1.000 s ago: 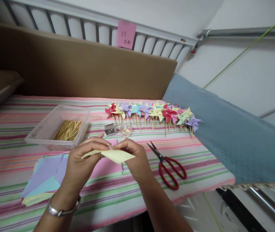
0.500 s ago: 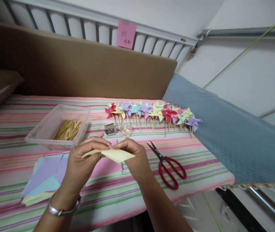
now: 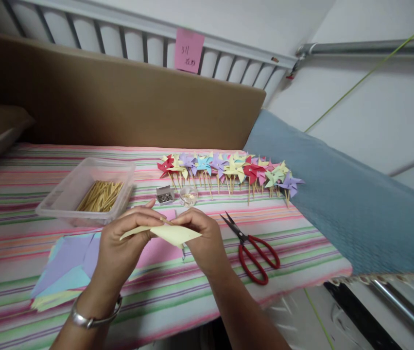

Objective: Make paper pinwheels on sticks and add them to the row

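Pale yellow paper, folded like a pinwheel [image 3: 175, 235], is held between my two hands above the table. My left hand [image 3: 127, 233] pinches its left side, fingers over the top and thumb below. My right hand [image 3: 203, 238] is closed round a short wooden stick [image 3: 166, 221] behind the paper, its tip showing near my left fingertips. Where the stick meets the paper is hidden. Below them lies pink paper [image 3: 159, 253]. Beyond my fingers stand a small box of metal pins [image 3: 164, 195] and a round clear container with tiny pieces [image 3: 188, 197].
Red-handled scissors [image 3: 252, 248] lie right of my right hand, blades partly open. A plastic tub [image 3: 57, 206] holds many sticks. Coloured paper sheets [image 3: 64, 267] are stacked at left. Finished pinwheels [image 3: 229, 167] line the back right of the striped cloth [image 3: 301, 253]. Cardboard [image 3: 119, 102] stands behind.
Both hands keep their hold on the paper and stick, with barely any movement. The whole view has shifted very slightly.
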`<state>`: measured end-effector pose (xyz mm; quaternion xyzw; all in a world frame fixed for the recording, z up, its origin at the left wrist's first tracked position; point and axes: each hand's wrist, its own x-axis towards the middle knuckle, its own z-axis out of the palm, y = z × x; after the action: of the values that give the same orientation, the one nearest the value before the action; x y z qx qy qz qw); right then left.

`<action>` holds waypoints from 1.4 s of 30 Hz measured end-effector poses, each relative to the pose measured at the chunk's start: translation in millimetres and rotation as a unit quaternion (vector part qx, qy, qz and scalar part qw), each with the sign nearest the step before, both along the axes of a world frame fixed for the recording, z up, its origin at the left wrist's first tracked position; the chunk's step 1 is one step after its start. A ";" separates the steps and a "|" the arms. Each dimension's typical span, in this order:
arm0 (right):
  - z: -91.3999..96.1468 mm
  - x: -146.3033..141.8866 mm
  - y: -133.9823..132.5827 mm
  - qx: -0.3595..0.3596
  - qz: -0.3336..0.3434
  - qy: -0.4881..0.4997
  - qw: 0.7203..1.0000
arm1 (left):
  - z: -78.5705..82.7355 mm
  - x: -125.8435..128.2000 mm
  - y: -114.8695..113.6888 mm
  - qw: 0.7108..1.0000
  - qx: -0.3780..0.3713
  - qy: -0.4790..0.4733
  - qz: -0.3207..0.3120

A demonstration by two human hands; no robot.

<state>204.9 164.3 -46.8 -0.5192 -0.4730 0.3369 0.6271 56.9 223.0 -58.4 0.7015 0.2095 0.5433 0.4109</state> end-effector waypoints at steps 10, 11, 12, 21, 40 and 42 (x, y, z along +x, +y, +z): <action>0.9 0.1 -0.6 0.030 -0.012 -0.035 0.999 | -0.8 1.8 -1.2 1.000 -0.012 -0.007 0.009; 0.8 0.0 -0.8 0.033 -0.012 -0.038 0.999 | -1.2 2.0 -1.2 1.000 -0.016 -0.011 0.007; 0.8 0.0 -1.0 0.035 -0.013 -0.041 0.998 | -1.5 2.2 -1.2 1.000 -0.021 -0.015 0.005; -2.7 -1.9 -2.3 0.089 -0.030 -0.099 0.991 | -4.0 0.5 -1.2 0.998 -0.043 -0.045 -0.020; -6.0 -0.3 -3.8 0.099 0.009 -0.093 0.991 | -4.8 -0.1 -1.2 0.996 -0.051 -0.068 -0.016; -5.9 -0.8 -4.2 0.095 0.007 -0.095 0.991 | -4.7 -0.2 -1.6 0.996 -0.059 -0.068 -0.015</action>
<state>204.0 160.0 -52.6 -0.4838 -0.5639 0.2438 0.6233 56.7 221.4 -63.1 0.6406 0.2020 0.5702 0.4729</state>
